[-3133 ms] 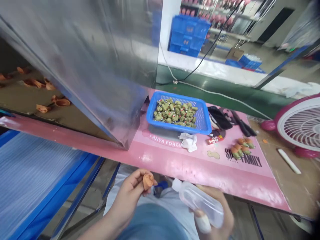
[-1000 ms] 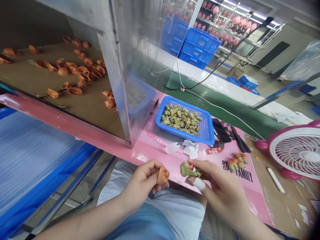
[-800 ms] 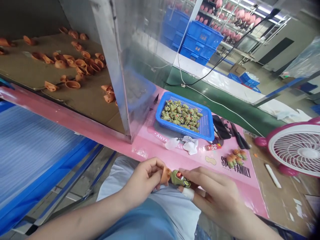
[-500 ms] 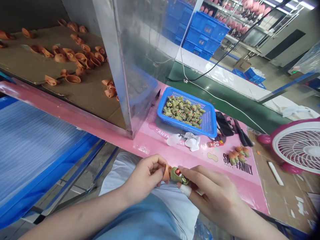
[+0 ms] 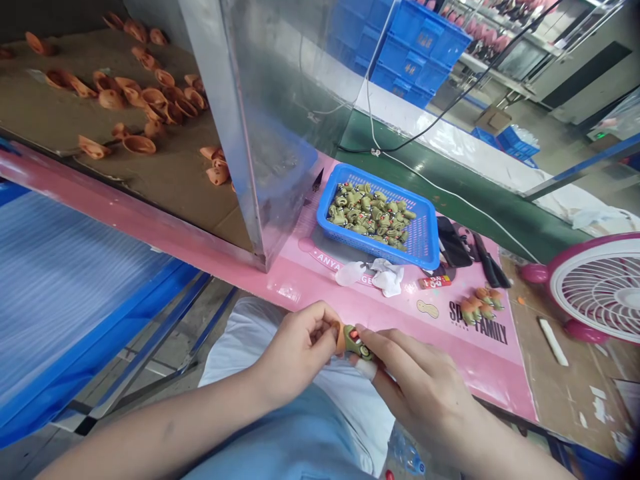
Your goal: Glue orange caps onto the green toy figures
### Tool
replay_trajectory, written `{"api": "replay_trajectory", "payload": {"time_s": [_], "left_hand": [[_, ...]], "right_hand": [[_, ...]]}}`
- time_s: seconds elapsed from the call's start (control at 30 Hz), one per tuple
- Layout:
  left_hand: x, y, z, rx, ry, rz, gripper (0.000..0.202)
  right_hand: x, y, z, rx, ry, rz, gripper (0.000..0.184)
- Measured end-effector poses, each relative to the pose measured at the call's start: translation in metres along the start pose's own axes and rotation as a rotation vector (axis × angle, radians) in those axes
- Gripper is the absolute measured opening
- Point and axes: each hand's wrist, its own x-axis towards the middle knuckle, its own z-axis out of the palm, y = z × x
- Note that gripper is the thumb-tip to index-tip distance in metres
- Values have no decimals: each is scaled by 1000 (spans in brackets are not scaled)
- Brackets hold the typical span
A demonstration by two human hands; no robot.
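Stretching across your front, the pink tabletop (image 5: 390, 310) bears a blue basket (image 5: 430, 241) of green figures, set well beyond your fingers. Your forearms slant inward from the lower corners, bringing both hands together above your lap at the table's near edge. Your right hand (image 5: 423, 377) lies knuckles up, forefinger extended over the green piece (image 5: 357, 343), thumb beneath; the pinch is narrow and firm upon it. Your left hand (image 5: 295, 350) shows curled fingers and a bent thumb, gripping the orange piece (image 5: 341, 339), which they largely cover. The two pieces touch end to end; depth of engagement cannot be determined. A white wrap (image 5: 366, 367) covers your right thumb's tip.
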Motion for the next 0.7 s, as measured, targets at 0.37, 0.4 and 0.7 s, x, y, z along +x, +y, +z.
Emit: {"api": "replay_trajectory", "payload": {"time_s": [0.37,0.4,0.7], "left_hand": [[-3,1,-3,-143,-111,71,22],[-4,0,-1,-110,-113,70,27],[-13,2,10,-2,-146,72,36]], "right_hand": [[0,5,-3,99,98,64,27],[0,4,-3,98,104,60,25],[-1,-8,0,196,243,45,26]]}}
